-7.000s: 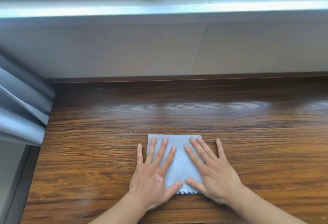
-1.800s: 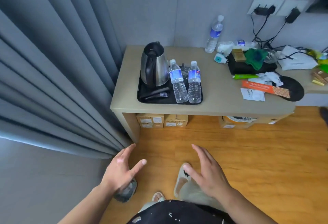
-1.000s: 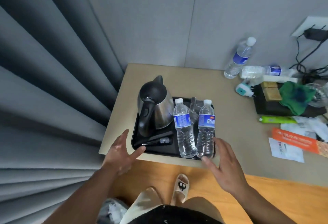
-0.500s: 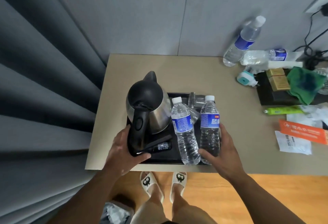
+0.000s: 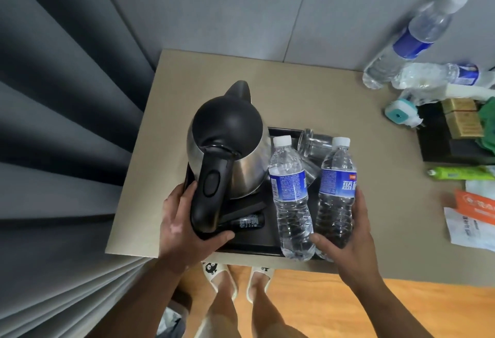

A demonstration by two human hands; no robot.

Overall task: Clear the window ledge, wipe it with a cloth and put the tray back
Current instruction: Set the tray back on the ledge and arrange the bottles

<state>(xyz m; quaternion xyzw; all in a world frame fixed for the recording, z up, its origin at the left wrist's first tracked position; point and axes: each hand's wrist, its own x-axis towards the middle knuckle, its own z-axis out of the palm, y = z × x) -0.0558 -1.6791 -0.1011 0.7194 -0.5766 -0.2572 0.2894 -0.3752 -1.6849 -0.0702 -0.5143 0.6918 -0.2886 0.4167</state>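
A black tray (image 5: 263, 240) sits on the beige desk (image 5: 375, 177), near its front left corner. On the tray stand a steel kettle (image 5: 230, 147) with a black lid and handle, two full water bottles (image 5: 290, 198) (image 5: 336, 190), some upturned glasses (image 5: 312, 144) and a small dark bottle (image 5: 247, 222) lying flat. My left hand (image 5: 178, 223) grips the tray's left front edge, thumb on top. My right hand (image 5: 345, 246) grips the right front edge beside the right bottle. The window ledge and the cloth are out of view.
Grey curtains (image 5: 61, 150) hang close on the left of the desk. To the right lie an upright bottle (image 5: 412, 43), a crushed bottle (image 5: 434, 75), a black box (image 5: 452, 139), a green tube (image 5: 458, 173) and papers (image 5: 474, 217). Wooden floor and my slippered feet (image 5: 238, 278) are below.
Seven seconds ago both hands pressed a blue cloth on the wooden ledge. Since then I turned to the desk, reached out, and both hands took hold of the tray's edges.
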